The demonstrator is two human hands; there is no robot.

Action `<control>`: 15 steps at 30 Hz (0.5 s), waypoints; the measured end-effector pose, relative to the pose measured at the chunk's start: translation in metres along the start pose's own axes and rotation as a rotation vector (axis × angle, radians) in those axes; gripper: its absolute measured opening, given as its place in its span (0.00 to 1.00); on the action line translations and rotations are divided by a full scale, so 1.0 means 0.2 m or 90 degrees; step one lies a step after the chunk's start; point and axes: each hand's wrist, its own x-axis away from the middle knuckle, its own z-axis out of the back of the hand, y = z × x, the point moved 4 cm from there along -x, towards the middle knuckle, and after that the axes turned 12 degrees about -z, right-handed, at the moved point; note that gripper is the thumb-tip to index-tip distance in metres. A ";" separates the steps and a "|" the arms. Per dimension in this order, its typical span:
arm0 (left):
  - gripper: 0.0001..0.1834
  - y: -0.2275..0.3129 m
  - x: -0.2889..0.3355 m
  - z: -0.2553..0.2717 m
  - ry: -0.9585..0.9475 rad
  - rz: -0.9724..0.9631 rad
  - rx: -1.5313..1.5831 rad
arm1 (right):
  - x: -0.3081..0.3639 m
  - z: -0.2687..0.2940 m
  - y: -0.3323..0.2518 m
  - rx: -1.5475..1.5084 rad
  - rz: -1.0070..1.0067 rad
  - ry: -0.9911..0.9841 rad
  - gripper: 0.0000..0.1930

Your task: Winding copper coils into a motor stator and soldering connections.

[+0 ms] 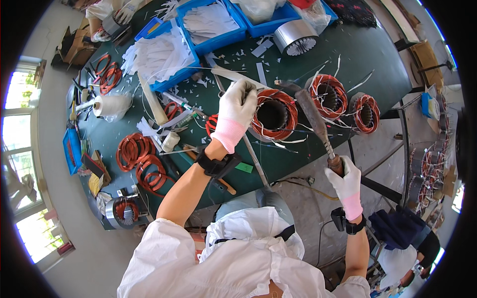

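Note:
A white glove with a pink cuff covers my left hand (237,103), its fingers pinched on what looks like a thin wire at the upper left rim of a motor stator (274,115). Red coils and white lead ends ring that stator's dark bore. My right hand (345,181), gloved alike, grips the wooden handle of a big soldering iron (314,115). The iron's shaft slants up and left past the stator, and its head is near my left fingertips. Whether it touches the wire I cannot tell. Two more wound stators (328,95) (366,114) stand to the right.
Blue bins (196,47) of white paper strips line the far side of the green table (387,54). A bare steel stator (296,37) lies beside them. Red wire coils (135,151), a white thread spool (112,105) and hand tools lie left. Another person's gloved hands (119,15) work far left.

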 end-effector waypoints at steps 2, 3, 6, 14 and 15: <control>0.07 0.02 0.01 0.00 0.018 0.026 0.047 | 0.02 0.02 0.02 -0.017 -0.002 0.015 0.13; 0.08 0.04 0.01 0.02 0.003 0.053 0.030 | 0.03 0.04 0.03 -0.042 -0.023 -0.003 0.12; 0.09 0.00 0.05 0.11 0.048 0.028 0.101 | 0.08 0.10 0.10 -0.074 -0.061 -0.019 0.12; 0.10 0.37 0.36 0.17 0.286 0.092 0.314 | 0.20 0.38 0.41 -0.219 -0.112 0.025 0.08; 0.07 0.41 0.40 0.13 0.208 0.065 0.381 | 0.21 0.40 0.46 -0.254 -0.126 0.034 0.08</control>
